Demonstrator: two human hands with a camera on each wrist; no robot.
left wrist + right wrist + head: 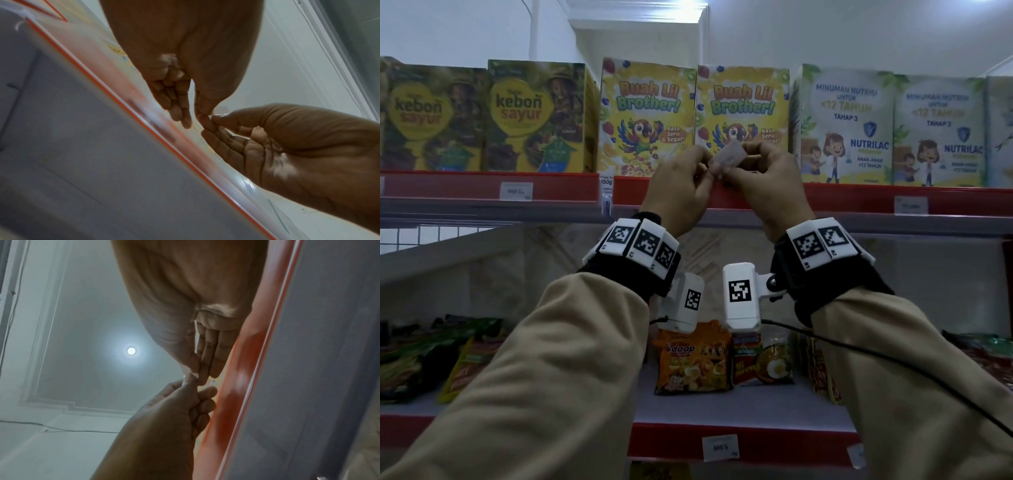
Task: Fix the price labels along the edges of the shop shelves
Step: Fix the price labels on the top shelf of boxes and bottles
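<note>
Both sleeves [558,359] fill the foreground, each wrist wrapped in a black band with white marker blocks. Landmark: the red rail [722,197] fronting the top shelf. Just above this rail, the left hand [681,186] and the right hand [767,181] meet fingertip to fingertip and pinch a small white label [729,153] between them; thumb and forefinger of each hand close on it, while the other fingers curl loosely. From the left wrist the same pinch shows, the left fingers [180,110] close to the rail [115,81], with the right hand [277,146] coming in from the side. From the right wrist the rail [246,369] runs just beside both hands, and a ceiling lamp [131,350] glows beyond them

Behind the rail stand cereal boxes [647,116], flanked by green boxes [534,116] to the left and milk boxes [846,123] to the right. Further labels already sit on the rail to the left [516,191] and right [911,205]. Below the rail, noodle packs [693,359] lie on the next shelf, whose own red edge carries another label [720,447]
</note>
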